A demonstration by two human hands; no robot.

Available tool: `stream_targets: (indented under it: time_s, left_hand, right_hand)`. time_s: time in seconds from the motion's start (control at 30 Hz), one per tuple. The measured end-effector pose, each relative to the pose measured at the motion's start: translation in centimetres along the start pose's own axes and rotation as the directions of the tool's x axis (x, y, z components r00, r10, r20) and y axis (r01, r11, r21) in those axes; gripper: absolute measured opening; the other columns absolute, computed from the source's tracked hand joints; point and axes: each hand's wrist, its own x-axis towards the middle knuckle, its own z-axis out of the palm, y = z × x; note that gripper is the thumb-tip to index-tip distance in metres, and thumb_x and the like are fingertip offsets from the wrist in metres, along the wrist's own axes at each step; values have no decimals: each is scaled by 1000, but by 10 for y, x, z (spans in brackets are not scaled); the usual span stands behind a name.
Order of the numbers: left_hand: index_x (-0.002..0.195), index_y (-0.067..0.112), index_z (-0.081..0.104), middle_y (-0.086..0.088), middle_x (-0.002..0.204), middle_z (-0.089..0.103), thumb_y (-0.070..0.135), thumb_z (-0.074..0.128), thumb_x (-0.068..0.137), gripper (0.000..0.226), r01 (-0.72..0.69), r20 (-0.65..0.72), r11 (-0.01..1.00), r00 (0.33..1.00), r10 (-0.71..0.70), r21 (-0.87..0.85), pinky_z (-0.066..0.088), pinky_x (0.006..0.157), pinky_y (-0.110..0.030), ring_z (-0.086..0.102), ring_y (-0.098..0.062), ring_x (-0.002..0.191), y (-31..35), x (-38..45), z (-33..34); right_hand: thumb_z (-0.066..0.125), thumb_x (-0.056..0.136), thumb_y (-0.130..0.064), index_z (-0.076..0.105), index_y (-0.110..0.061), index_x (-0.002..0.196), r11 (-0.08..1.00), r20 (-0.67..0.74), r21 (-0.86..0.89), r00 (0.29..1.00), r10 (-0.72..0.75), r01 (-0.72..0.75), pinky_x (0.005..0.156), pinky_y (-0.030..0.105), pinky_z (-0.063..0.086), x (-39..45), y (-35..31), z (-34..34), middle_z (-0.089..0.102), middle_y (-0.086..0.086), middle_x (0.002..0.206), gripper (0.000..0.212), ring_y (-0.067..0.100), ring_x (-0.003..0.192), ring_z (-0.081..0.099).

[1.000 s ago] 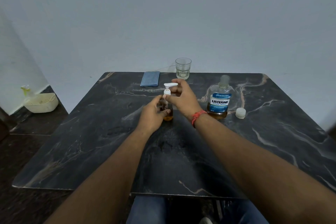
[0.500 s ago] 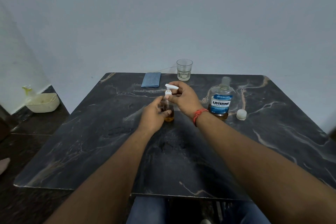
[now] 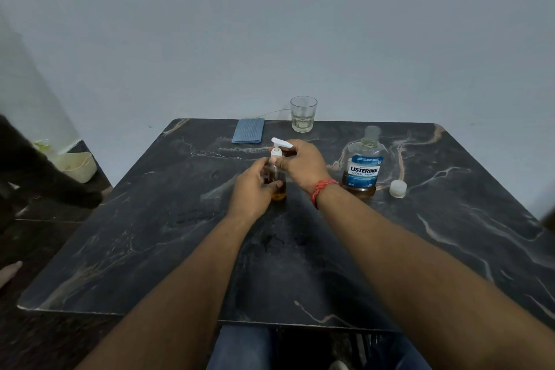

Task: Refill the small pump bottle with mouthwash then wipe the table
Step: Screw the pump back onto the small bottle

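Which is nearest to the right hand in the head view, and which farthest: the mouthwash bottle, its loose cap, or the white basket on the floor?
From the right hand:
1. Mouthwash bottle, just to its right on the table.
2. Loose cap, farther right, beyond the bottle.
3. White basket, far left, off the table on the floor.

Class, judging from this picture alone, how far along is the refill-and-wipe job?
Done: the small pump bottle holds amber liquid. In hand: the left hand steadies it while the right hand works the pump head. Left: the mouthwash bottle is uncapped, its cap alongside; the blue cloth lies folded.
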Motion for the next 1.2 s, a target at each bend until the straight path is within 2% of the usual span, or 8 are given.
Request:
stream_targets:
  time_s: [0.47,0.57,0.63,0.73,0.83,0.9,1.03,1.2]
  left_hand:
    - [125,33,58,9,105,71,-2,68,86,53,7,24,997,1000,-5,-75,59,88,-39,69,-7,99,-2,2,0]
    - [129,30,57,7,107,71,-3,66,87,54,15,42,996,999,-11,-93,58,89,-37,69,-8,100,-2,2,-1]
    - [127,31,58,9,104,71,-3,66,88,53,9,46,996,999,-5,-86,59,87,-32,70,-5,97,-1,3,-4]
    - [121,34,57,11,100,70,-4,66,88,52,-9,55,997,998,13,-71,58,82,-25,70,-2,92,-2,3,-11]
    - [125,29,58,10,100,70,-5,65,88,51,-13,62,999,998,16,-50,55,75,-15,69,3,88,-4,5,-19]
    - [126,28,59,11,99,69,-5,66,88,50,-12,62,999,998,14,-41,54,71,-13,68,6,86,-5,6,-25]
    - [131,26,56,10,107,69,-1,68,89,52,7,75,999,997,-4,-33,56,77,-17,69,1,91,-9,8,-33]
    - [131,25,56,6,106,71,-2,68,88,52,14,66,999,998,-11,-50,52,72,-12,70,0,86,-12,9,-41]
  right_hand:
    - [74,83,-12,67,-13,110,997,-105,77,994,22,-14,82,27,52,-7,-1,12,69,5,105,27,16,96,64]
    - [71,86,-16,66,-17,111,995,-123,101,992,22,-9,61,13,47,-10,1,16,67,2,105,26,12,92,63]
    - [71,87,-16,65,-19,109,992,-142,123,990,16,1,54,11,47,-11,2,19,67,4,105,24,11,88,63]
    - [71,87,-15,62,-26,102,991,-154,136,988,7,14,58,12,49,-9,2,25,67,3,102,20,10,85,63]
    - [72,86,-17,65,-20,108,995,-154,94,988,-1,16,82,32,55,-6,2,34,67,3,103,24,17,93,64]
    - [73,85,-17,66,-17,110,997,-161,77,987,-9,22,86,37,54,-3,1,39,67,3,103,26,18,94,64]
    - [73,85,-18,67,-16,109,999,-153,44,988,-15,22,82,33,55,0,-1,47,67,2,102,25,16,92,64]
    - [73,85,-16,68,-12,112,1000,-142,-3,989,-30,30,81,28,53,-1,-2,53,67,2,105,28,16,94,64]
